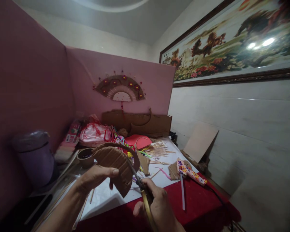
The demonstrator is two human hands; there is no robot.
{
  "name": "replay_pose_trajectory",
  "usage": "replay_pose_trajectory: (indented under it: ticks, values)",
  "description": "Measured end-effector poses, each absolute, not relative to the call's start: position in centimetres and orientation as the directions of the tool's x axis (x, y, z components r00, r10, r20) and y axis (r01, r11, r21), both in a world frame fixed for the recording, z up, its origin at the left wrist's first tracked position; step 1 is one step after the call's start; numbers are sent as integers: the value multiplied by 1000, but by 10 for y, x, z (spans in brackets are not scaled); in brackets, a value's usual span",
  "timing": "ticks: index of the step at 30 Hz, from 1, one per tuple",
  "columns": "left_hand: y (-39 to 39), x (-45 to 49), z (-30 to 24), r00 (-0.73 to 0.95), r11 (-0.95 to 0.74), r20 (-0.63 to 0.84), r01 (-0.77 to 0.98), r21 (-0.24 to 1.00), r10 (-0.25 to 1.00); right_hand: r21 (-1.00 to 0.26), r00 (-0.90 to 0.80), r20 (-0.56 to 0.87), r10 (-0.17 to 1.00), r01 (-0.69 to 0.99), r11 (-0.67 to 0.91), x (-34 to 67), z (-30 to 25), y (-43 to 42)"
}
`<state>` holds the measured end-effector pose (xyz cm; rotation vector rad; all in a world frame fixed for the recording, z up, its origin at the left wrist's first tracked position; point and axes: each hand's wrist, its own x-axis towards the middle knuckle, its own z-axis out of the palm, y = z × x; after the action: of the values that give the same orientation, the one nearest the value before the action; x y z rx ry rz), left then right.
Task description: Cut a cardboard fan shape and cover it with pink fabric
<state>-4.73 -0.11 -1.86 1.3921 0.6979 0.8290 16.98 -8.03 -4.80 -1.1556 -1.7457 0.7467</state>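
My left hand (96, 176) grips a curved piece of corrugated cardboard (118, 164), thumb on top and fingers underneath. Closed round the handles of a pair of scissors (146, 201) is my right hand (157, 199). The scissor blades reach up to the cardboard's right edge, where a narrow curved strip (134, 158) partly parts from the main piece. Both hands are above the near part of the table. The lower side of the cardboard and some left fingers are hidden.
A hot glue gun (188, 172) with floral covering lies at right on red cloth (190, 196). Behind are thin wooden sticks (159, 149), red paper (138, 140), a brown bowl (85, 157) and cardboard scrap (157, 124). A decorated fan (122, 87) hangs on the pink panel. A lilac bin (35, 161) stands left.
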Motion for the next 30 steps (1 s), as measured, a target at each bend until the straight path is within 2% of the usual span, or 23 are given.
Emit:
replay_pose_trajectory:
  ticks: [8, 16, 19, 25, 30]
  values:
    - [-6, -47, -10, 567, -83, 117, -85, 993, 815, -845, -183, 409, 894, 293, 447, 167, -77, -70]
    - [-5, -50, -6, 578, -84, 120, -89, 993, 808, -852, -228, 440, 868, 199, 484, 167, -70, -71]
    - [-4, -52, -8, 572, -87, 125, -93, 992, 810, -866, -235, 393, 889, 229, 444, 167, -63, -74]
    - [-4, -51, -13, 580, -75, 75, -25, 997, 811, -794, -136, 379, 915, 459, 398, 169, -49, -80]
    - [-5, -49, -9, 619, -85, 71, -7, 996, 782, -770, -140, 428, 893, 460, 442, 168, -56, -77]
